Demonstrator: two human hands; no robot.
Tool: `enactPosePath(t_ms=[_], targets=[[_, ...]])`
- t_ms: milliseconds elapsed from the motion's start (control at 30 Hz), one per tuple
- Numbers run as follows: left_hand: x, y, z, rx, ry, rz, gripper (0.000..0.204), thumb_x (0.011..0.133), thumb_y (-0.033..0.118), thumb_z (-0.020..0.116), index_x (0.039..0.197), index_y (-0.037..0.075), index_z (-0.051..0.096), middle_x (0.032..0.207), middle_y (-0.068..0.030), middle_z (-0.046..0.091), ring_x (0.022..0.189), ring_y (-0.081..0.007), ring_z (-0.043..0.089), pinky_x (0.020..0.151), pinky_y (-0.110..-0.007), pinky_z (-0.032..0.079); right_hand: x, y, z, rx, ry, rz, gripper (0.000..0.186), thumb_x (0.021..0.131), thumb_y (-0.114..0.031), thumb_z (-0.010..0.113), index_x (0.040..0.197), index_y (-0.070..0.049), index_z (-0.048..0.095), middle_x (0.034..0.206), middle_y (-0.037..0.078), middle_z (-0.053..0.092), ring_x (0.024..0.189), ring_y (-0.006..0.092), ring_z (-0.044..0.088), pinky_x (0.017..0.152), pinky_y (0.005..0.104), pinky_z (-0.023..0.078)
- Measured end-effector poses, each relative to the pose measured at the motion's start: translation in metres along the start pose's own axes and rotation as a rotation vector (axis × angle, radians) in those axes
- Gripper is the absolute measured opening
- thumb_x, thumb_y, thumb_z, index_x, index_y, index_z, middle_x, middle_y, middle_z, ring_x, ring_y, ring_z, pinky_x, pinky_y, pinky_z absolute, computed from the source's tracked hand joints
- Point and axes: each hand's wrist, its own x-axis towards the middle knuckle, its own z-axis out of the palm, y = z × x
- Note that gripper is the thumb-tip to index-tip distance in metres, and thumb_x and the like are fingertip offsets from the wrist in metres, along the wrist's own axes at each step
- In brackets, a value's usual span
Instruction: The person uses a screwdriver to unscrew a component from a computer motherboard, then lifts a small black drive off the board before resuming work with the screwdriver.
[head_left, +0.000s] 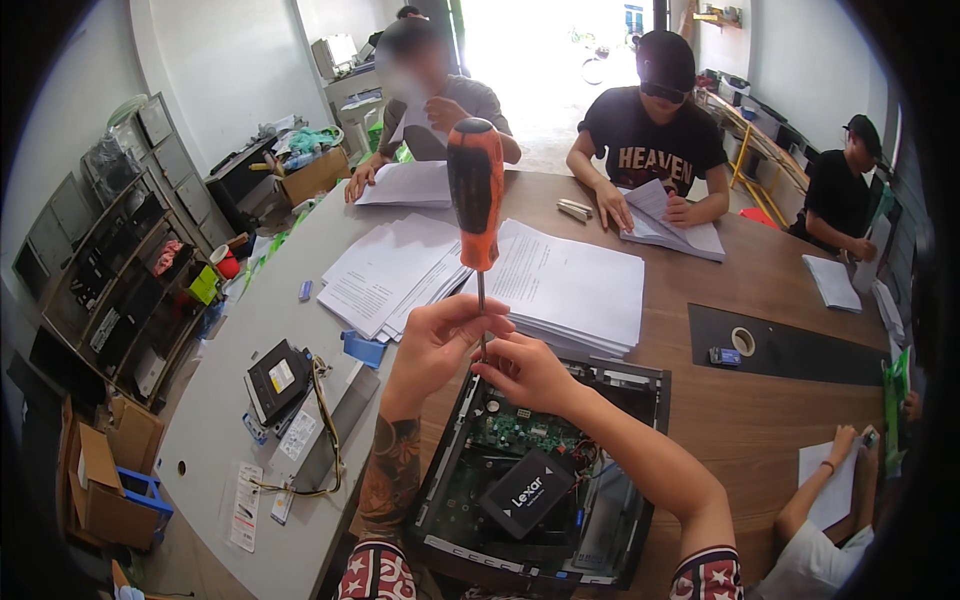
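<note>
Got the screwdriver [476, 195] upright, orange handle up, tip down twd the open computer case [545, 470]; both hands' fingers [470, 318] pinched on its shaft.

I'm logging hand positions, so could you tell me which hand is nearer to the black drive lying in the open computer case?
Right. The right hand pinches the screwdriver shaft just above the black drive; the left hand grips the shaft higher and further left.
</note>
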Motion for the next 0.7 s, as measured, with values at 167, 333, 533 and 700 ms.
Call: enactPosePath(t_ms=[167,333,533,700], targets=[[-0.001,0.003,-0.003,0.033,-0.028,0.002,0.019,0.096,-0.001,0.057,0.113,-0.005,0.065,0.095,-0.0129,0.072,0.094,-0.0194,0.069,0.084,-0.031,0.054,-0.001,-0.002,-0.001,-0.028,-0.005,-0.040,0.013,0.089,-0.013,0.069,0.093,-0.001,0.066,0.081,0.008,0.060,0.061,0.0188,0.062,0.058,0.0335,0.049],[-0.002,0.005,-0.004,0.073,-0.045,-0.024,0.019,0.097,0.002,0.058,0.112,-0.006,0.065,0.095,-0.0129,0.072,0.095,-0.0187,0.069,0.085,-0.031,0.054,-0.001,-0.003,-0.003,-0.060,-0.038,-0.029,0.011,0.090,-0.013,0.067,0.091,-0.002,0.065,0.087,0.011,0.062,0.065,0.0224,0.065,0.058,0.0359,0.050],[-0.001,0.005,-0.007,0.121,-0.050,-0.003,0.018,0.096,0.002,0.060,0.111,-0.007,0.065,0.096,-0.0127,0.071,0.095,-0.0188,0.069,0.085,-0.031,0.054,-0.002,0.007,0.004,-0.084,0.006,-0.097,0.010,0.088,-0.012,0.069,0.089,-0.003,0.064,0.091,0.012,0.064,0.072,0.0302,0.066,0.061,0.0389,0.051],[0.000,0.006,-0.009,0.132,-0.066,0.004,0.017,0.095,0.001,0.060,0.110,-0.007,0.065,0.095,-0.0118,0.071,0.094,-0.0185,0.069,0.086,-0.031,0.053,-0.001,0.004,0.004,-0.091,0.026,-0.109,0.014,0.088,-0.008,0.070,0.082,-0.002,0.060,0.084,0.011,0.064,0.070,0.0257,0.065,0.061,0.0367,0.051]])
